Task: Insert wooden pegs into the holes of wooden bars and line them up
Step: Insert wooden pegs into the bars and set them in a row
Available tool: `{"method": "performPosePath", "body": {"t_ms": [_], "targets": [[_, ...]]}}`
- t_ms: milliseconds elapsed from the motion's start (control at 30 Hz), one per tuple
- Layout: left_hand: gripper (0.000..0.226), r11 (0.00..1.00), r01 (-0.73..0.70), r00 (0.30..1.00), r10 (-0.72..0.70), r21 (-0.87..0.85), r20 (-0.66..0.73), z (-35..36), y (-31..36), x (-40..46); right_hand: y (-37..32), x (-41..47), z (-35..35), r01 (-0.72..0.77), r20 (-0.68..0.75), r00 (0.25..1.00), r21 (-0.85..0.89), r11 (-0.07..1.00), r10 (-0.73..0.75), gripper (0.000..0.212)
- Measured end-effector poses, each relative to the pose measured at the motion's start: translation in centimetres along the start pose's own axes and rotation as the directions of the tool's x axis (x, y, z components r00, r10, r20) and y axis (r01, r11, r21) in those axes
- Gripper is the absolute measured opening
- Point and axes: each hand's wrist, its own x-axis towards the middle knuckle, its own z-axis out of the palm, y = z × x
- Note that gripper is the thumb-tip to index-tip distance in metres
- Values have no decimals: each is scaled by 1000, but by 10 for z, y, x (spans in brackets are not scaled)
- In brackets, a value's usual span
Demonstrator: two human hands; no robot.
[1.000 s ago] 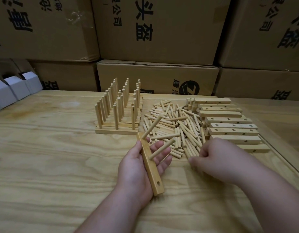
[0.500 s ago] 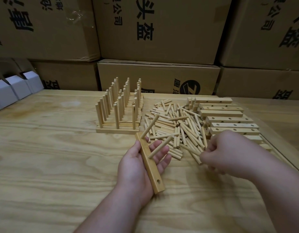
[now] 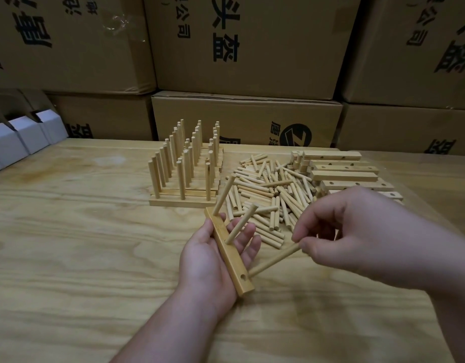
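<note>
The left hand [image 3: 215, 255] cradles one square-edged wooden bar [image 3: 228, 254] carrying two round pegs; the right hand [image 3: 357, 231] pinches a third peg [image 3: 274, 260] beside its empty hole. Beyond, mid-desk [image 3: 69, 231], lie loose pegs [image 3: 268, 189], finished bars [image 3: 184, 174] and unfilled bars [image 3: 344, 171].

We find open bench [image 3: 69, 244] to our left and near us. Ahead, the rows of pegged bars [image 3: 184, 179], the loose peg pile [image 3: 268, 195] and stacked bars [image 3: 344, 171] block passage; boxes [image 3: 247, 119] wall the back.
</note>
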Motion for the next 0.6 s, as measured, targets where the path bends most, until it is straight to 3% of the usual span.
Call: {"method": "performPosePath", "body": {"t_ms": [300,533,600], "targets": [[30,997,-9,999,5,82,48,1,-5,-1,-1,4,14,40,-30,999,-30,999,-41,15],[30,998,-18,999,15,64,43,1,-2,-2,-3,5,17,38,3,999,-68,997,-37,25],[30,998,-21,999,18,66,40,1,-3,-2,-3,5,19,24,-2,1000,-71,997,-24,16]]}}
